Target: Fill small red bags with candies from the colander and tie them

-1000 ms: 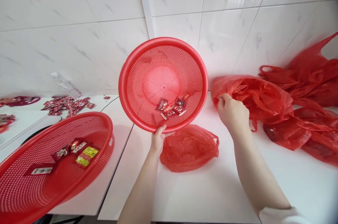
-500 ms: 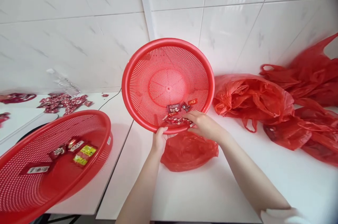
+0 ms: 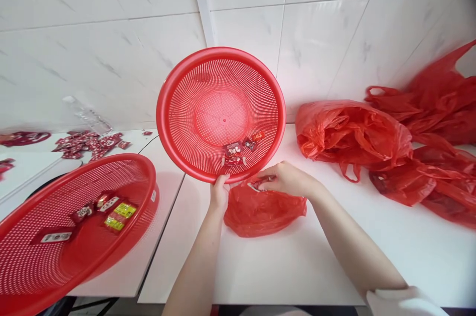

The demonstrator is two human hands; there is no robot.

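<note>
My left hand (image 3: 219,193) grips the lower rim of a round red mesh basket (image 3: 193,107), which is tilted up toward me over the white table (image 3: 297,266). A few small red candy packets (image 3: 238,150) lie at the basket's low edge. My right hand (image 3: 288,179) is closed on some small candy packets (image 3: 260,183), held just above a small red plastic bag (image 3: 260,209) that lies on the table under the basket's rim.
A second red mesh basket (image 3: 44,261) holding several packets sits at the lower left. More red packets (image 3: 89,141) are scattered on the far left table. A heap of red plastic bags (image 3: 390,142) lies at the right against the white tiled wall.
My right hand left the heap of bags, reached into the tilted basket, and now has come out with packets, moving down over the small red bag. The basket shifted slightly left.
</note>
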